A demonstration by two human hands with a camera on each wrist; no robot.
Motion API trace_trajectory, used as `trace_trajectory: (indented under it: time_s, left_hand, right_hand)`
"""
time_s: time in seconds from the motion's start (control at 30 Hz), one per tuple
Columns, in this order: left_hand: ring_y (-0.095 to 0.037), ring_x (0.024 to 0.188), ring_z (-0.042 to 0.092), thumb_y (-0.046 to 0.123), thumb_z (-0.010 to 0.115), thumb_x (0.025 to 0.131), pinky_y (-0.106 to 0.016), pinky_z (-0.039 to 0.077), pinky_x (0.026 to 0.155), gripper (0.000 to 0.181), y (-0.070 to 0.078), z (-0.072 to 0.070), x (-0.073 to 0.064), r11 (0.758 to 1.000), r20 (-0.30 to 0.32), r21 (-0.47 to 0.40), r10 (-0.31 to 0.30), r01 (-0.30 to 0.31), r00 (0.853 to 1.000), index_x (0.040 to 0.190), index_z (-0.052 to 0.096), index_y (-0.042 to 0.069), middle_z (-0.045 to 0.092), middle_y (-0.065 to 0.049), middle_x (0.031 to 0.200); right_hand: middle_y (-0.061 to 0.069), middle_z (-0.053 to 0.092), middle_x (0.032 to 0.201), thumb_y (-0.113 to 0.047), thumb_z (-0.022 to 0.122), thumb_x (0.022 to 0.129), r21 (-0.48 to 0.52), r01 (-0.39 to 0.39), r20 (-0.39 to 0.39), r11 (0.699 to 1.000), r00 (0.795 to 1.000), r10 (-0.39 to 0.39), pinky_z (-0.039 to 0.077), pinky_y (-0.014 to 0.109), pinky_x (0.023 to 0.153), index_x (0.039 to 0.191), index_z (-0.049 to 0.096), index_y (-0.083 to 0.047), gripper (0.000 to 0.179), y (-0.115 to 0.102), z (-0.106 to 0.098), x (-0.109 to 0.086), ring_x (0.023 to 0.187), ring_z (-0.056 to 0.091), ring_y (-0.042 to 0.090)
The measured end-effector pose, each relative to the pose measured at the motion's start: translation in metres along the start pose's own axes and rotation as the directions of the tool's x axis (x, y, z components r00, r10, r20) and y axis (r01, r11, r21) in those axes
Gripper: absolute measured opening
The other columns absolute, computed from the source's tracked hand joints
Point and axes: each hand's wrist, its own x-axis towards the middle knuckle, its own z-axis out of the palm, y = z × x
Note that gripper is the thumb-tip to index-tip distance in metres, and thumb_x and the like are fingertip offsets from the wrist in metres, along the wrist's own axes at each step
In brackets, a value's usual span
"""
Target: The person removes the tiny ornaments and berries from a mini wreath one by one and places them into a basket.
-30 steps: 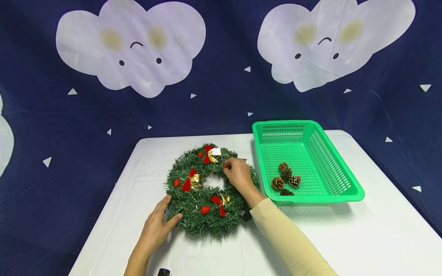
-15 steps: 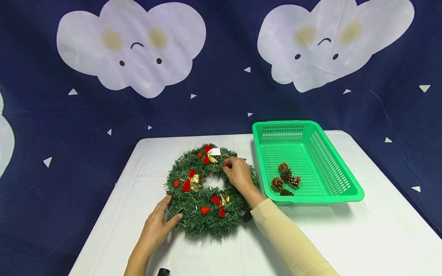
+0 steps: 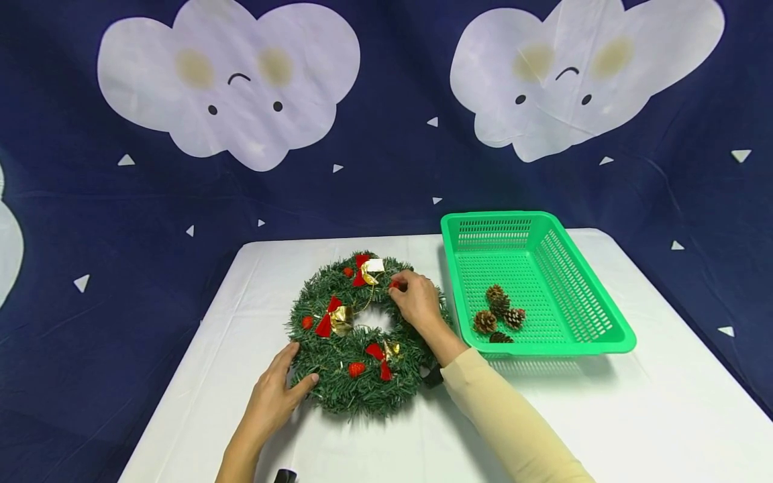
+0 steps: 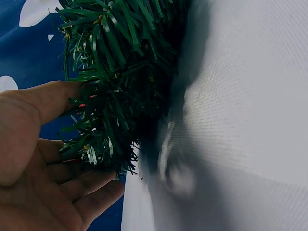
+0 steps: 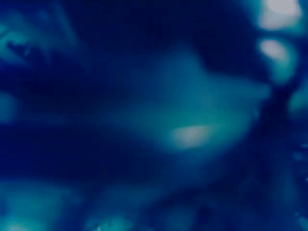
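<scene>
A green artificial Christmas wreath (image 3: 338, 396) lies on the white table, trimmed with red-and-gold bows (image 3: 332, 316) and small red strawberry ornaments (image 3: 356, 369). My left hand (image 3: 273, 389) holds its lower left edge. The left wrist view shows the thumb against the foliage (image 4: 110, 96) and the fingers reaching round its edge. On the wreath's upper right, my right hand (image 3: 418, 298) pinches a strawberry ornament (image 3: 394, 285) between thumb and fingertips; the hand partly hides it. The right wrist view is dark and blurred.
Right of the wreath stands a green plastic basket (image 3: 604, 345) with several pine cones (image 3: 500, 305) in its near left corner. A black object (image 3: 285, 476) shows at the bottom edge. A dark blue cloth with clouds (image 3: 386, 188) hangs behind the table (image 3: 241, 302).
My right hand has shifted slightly up with the strawberry ornament. The wreath has edged a little to the left; my left hand stays at its edge.
</scene>
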Motion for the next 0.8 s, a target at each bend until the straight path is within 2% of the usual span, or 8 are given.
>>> trace_trajectory:
  time_s: [0.23, 0.37, 0.6, 0.7, 0.8]
  left_hand:
    - [-0.043, 0.138, 0.031, 0.029, 0.065, 0.088, -0.061, 0.029, 0.109, 0.073, 0.000, 0.000, 0.000, 1.000, -0.005, -0.003, 0.006, -0.006, 1.000, 0.147, 0.030, 0.003, 0.029, -0.019, 0.153]
    - [-0.043, 0.138, 0.031, 0.028, 0.065, 0.088, -0.061, 0.029, 0.109, 0.073, 0.001, -0.001, 0.000, 1.000, 0.002, 0.001, 0.000, 0.000, 1.000, 0.147, 0.029, 0.002, 0.028, -0.019, 0.154]
    - [-0.043, 0.137, 0.032, 0.028, 0.065, 0.088, -0.061, 0.030, 0.108, 0.073, 0.001, 0.000, -0.001, 1.000, -0.007, 0.005, 0.008, -0.008, 1.000, 0.147, 0.030, 0.002, 0.029, -0.019, 0.153]
    - [-0.043, 0.137, 0.033, 0.029, 0.065, 0.088, -0.061, 0.030, 0.108, 0.073, 0.000, 0.000, -0.001, 1.000, -0.007, 0.005, 0.009, -0.009, 1.000, 0.147, 0.030, 0.003, 0.029, -0.019, 0.153]
    - [-0.043, 0.137, 0.033, 0.029, 0.065, 0.088, -0.061, 0.030, 0.108, 0.074, 0.000, 0.000, -0.001, 1.000, -0.007, 0.005, 0.011, -0.011, 1.000, 0.147, 0.030, 0.002, 0.029, -0.019, 0.153]
  right_hand:
    - [0.007, 0.073, 0.099, -0.020, 0.069, 0.083, 0.044, -0.017, 0.016, 0.999, 1.000, 0.016, 0.053, 0.040, 0.076, 0.108, 0.069, -0.013, 0.025, -0.007, -0.009, -0.001, 0.084, 0.067, 0.024]
    - [0.006, 0.072, 0.104, -0.021, 0.069, 0.084, 0.063, 0.002, 0.006, 0.998, 1.000, -0.003, 0.051, 0.041, 0.076, 0.109, 0.069, -0.014, 0.026, -0.010, -0.014, -0.002, 0.079, 0.066, 0.024]
    - [0.007, 0.072, 0.105, -0.020, 0.070, 0.083, 0.096, 0.020, -0.017, 0.995, 1.000, -0.018, 0.050, 0.044, 0.084, 0.108, 0.069, -0.014, 0.026, -0.015, -0.024, -0.003, 0.093, 0.066, 0.028]
    - [0.009, 0.072, 0.104, -0.017, 0.070, 0.083, 0.139, 0.026, -0.024, 0.990, 0.999, -0.023, 0.052, 0.040, 0.076, 0.107, 0.070, -0.011, 0.025, -0.016, -0.028, -0.003, 0.090, 0.067, 0.028]
    - [0.011, 0.072, 0.104, -0.016, 0.069, 0.083, 0.171, 0.024, -0.025, 0.985, 0.999, -0.020, 0.049, 0.033, 0.064, 0.107, 0.069, -0.010, 0.025, -0.016, -0.033, -0.004, 0.074, 0.065, 0.025]
